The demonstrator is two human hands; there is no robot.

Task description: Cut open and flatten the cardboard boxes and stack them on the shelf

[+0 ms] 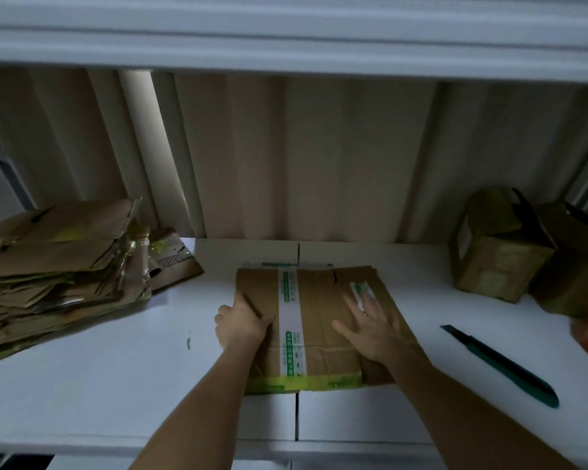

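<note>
A flattened brown cardboard box (323, 334) with white and green tape lies on the white shelf surface (99, 378) in the middle. My left hand (241, 322) grips its left edge, fingers curled round it. My right hand (370, 325) presses flat on the box's right half with straight fingers. A green utility knife (503, 366) lies loose on the shelf to the right, apart from both hands.
A tall stack of flattened cardboard (55, 269) sits at the left. Two unflattened brown boxes (503, 249) stand at the back right. An upper shelf board (286, 35) overhangs the space. A pale corrugated wall closes the back.
</note>
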